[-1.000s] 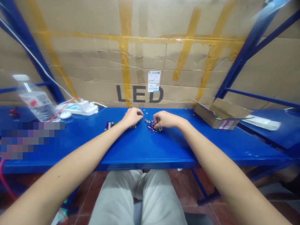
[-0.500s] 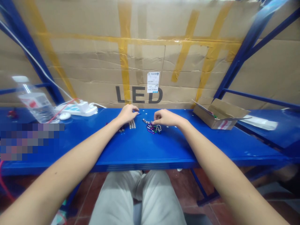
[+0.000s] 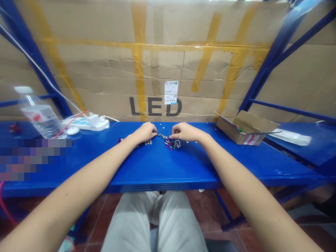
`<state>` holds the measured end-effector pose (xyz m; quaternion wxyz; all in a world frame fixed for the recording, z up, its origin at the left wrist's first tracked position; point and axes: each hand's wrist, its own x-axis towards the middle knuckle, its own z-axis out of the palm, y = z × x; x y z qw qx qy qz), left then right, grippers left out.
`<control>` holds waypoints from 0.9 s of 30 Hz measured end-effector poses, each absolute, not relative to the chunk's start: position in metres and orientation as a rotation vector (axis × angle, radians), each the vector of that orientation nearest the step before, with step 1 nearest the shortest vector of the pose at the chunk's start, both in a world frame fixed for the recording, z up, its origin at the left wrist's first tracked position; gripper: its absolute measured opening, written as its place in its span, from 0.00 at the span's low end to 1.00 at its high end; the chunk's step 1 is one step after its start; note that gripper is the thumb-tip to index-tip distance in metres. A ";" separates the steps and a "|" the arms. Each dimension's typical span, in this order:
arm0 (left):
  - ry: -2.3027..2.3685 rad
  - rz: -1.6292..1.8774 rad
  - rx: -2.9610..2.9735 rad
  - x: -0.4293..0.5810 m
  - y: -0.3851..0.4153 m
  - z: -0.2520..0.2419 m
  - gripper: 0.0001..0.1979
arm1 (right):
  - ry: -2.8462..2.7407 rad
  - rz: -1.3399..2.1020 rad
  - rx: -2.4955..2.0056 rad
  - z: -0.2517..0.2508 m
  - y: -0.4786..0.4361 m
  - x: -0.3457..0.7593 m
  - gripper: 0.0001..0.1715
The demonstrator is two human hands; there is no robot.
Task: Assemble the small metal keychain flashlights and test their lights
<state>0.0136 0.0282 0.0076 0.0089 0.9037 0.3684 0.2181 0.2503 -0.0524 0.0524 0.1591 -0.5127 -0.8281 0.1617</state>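
A short silver chain (image 3: pixel 164 136) stretches between my two hands just above the blue tabletop. My left hand (image 3: pixel 147 132) pinches its left end with closed fingertips. At the chain's right end, my right hand (image 3: pixel 184 131) is closed, thumb and index finger pinched together on it. Several small carabiners, among them a purple one (image 3: pixel 168 144) and a silver one (image 3: pixel 177 144), lie in a cluster under and in front of my right fingers. Small shiny metal pieces (image 3: pixel 148 142) sit in rows beside my left wrist, partly covered by the forearm.
An open cardboard box (image 3: pixel 246 127) stands at the right, with a white packet (image 3: pixel 292 137) behind it. On the left are a water bottle (image 3: pixel 39 113) and a white power strip (image 3: pixel 85 122) with cables. A large taped carton (image 3: pixel 110 77) backs the table.
My left hand has moved right from above the metal pieces to the chain's left end, and its fingers have closed there. My right hand has stayed nearly still.
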 end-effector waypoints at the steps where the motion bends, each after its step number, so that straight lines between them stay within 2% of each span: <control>1: 1.163 0.685 2.815 0.013 0.028 0.008 0.08 | -2.366 0.464 -1.468 0.052 -0.052 0.251 0.14; 7: 1.195 0.775 2.656 0.019 0.024 0.009 0.13 | -2.385 0.454 -1.433 0.049 -0.047 0.254 0.14; 16: 1.172 0.674 2.658 0.024 0.013 0.013 0.16 | -2.393 0.436 -1.431 0.050 -0.048 0.254 0.13; 27: 1.187 0.751 2.621 0.028 0.011 0.009 0.08 | -2.407 0.400 -1.458 0.053 -0.052 0.251 0.12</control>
